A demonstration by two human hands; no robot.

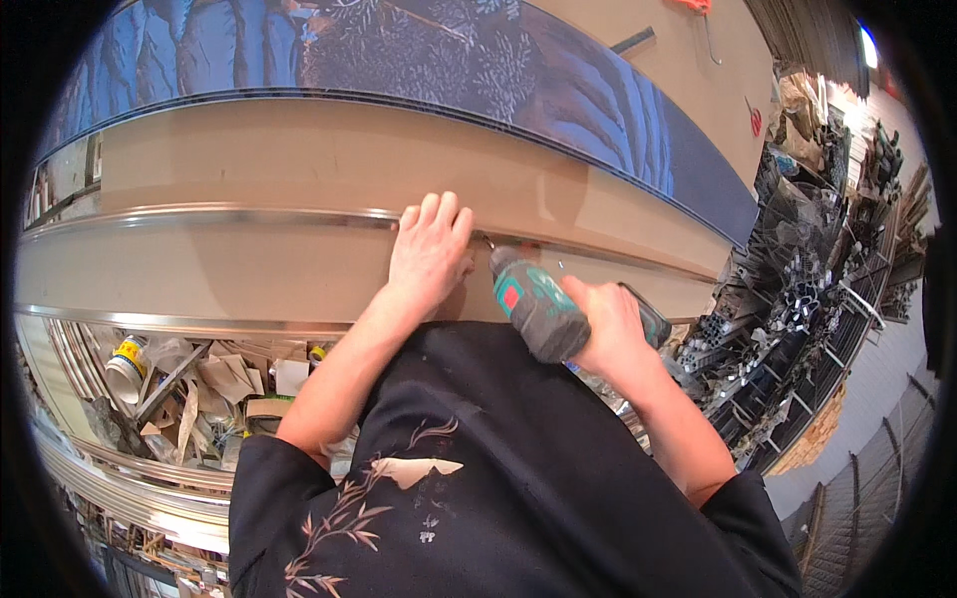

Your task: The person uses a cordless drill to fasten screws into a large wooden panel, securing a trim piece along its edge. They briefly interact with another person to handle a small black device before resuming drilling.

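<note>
My right hand (610,324) is wrapped round the handle of a green and black cordless drill (541,304). The drill points away and to the left, its bit near a long, shiny metal strip (269,213) on the tan worktable. Just left of the bit, my left hand (429,249) grips this strip, fingers over it and thumb on the near side. The hand covers part of the strip. Whether the bit touches the metal is too small to tell.
Beyond the strip lies a long panel with a blue and dark picture (399,60). Red-handled scissors (755,120) lie at the table's far right. Many metal profiles (797,299) are stacked at the right. Scraps and a white bucket (126,369) sit below the table's near edge (199,324).
</note>
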